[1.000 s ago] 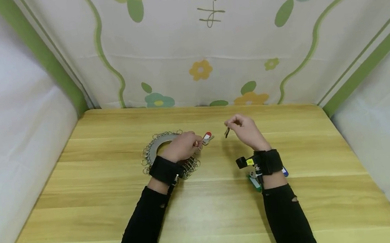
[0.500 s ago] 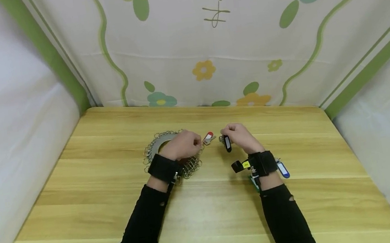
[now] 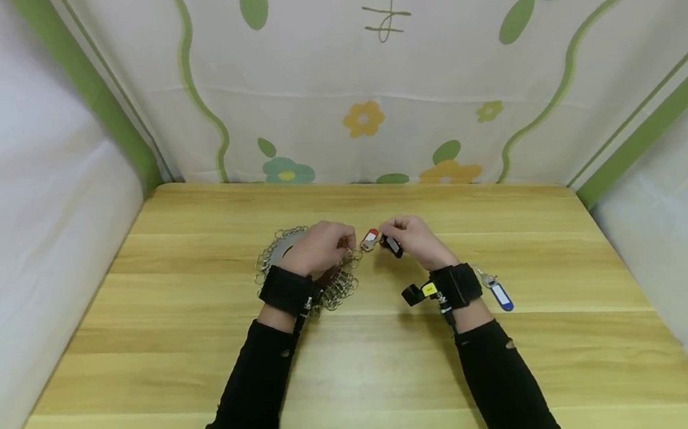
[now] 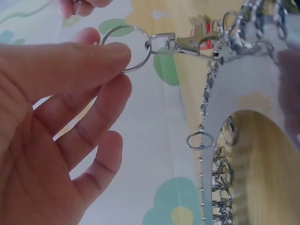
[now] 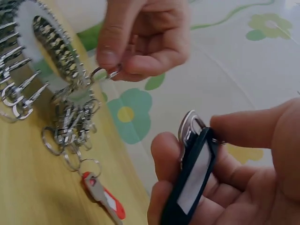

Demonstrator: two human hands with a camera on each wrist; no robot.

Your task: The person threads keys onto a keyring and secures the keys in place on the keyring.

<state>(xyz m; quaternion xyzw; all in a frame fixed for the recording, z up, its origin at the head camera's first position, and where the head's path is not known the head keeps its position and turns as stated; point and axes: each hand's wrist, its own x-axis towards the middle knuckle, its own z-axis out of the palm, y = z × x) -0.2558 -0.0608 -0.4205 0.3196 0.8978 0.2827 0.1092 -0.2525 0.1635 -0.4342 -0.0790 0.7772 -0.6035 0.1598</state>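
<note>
At the left of the wooden tabletop [image 3: 354, 387] we see a flat grey ring-shaped plate [image 3: 275, 256], its edge crowded with metal clasps and split rings. A black wristband [image 3: 285, 291] and the left hand [image 3: 322, 243] cover part of it. In the left wrist view we find that hand's thumb and fingertips pinching a split ring [image 4: 124, 26], from which a silver swivel clasp [image 4: 187, 44] runs toward the plate.

Just right of the left hand we see a red key tag [image 3: 370, 238] with a silver key [image 5: 97, 191] lying along it; in the right wrist view the pair appears linked to a split ring beside the plate.

Next, near the red tag, comes the right hand [image 3: 415, 238], gripping a dark key tag [image 3: 393, 246] with a white label between thumb and fingers; we make out a metal piece at its top end. A second black wristband [image 3: 456, 287] sits on the near side of this hand.

Farther right and nearer to us, a blue key tag [image 3: 501, 297] lies on the tabletop, apart from both hands. Along the far edge hangs a flower-printed cloth [image 3: 290, 105].
</note>
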